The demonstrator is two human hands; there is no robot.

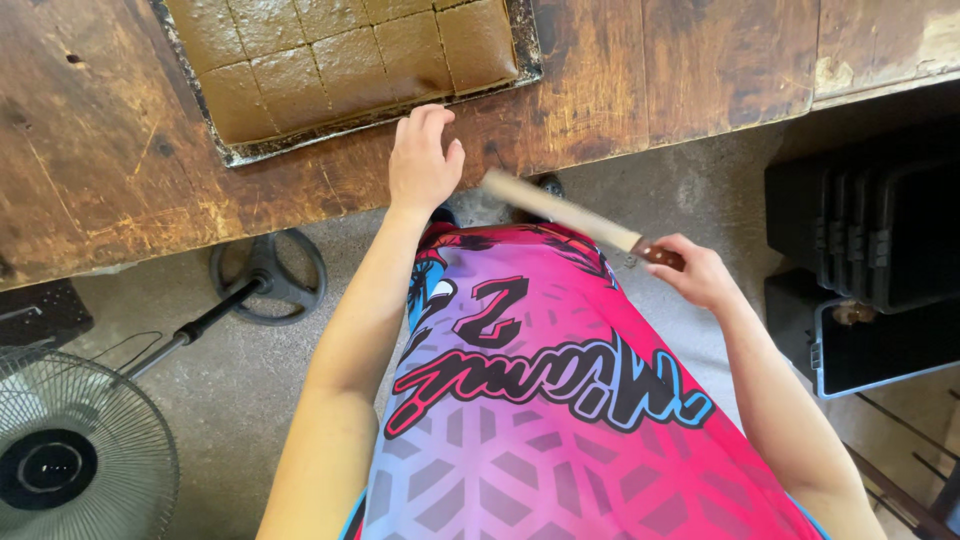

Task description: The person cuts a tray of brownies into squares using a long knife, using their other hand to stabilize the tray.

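Note:
A dark metal baking tray holds a brown slab cake scored into squares, on a worn wooden table. My left hand lies flat on the table's near edge just below the tray, fingers together, holding nothing. My right hand is below the table edge, gripping the dark handle of a long knife. Its pale blade points up-left toward the table edge and looks blurred.
A standing fan with its round base sits on the concrete floor at lower left. Stacked dark trays and crates stand at right. A dark box sits under the table at left.

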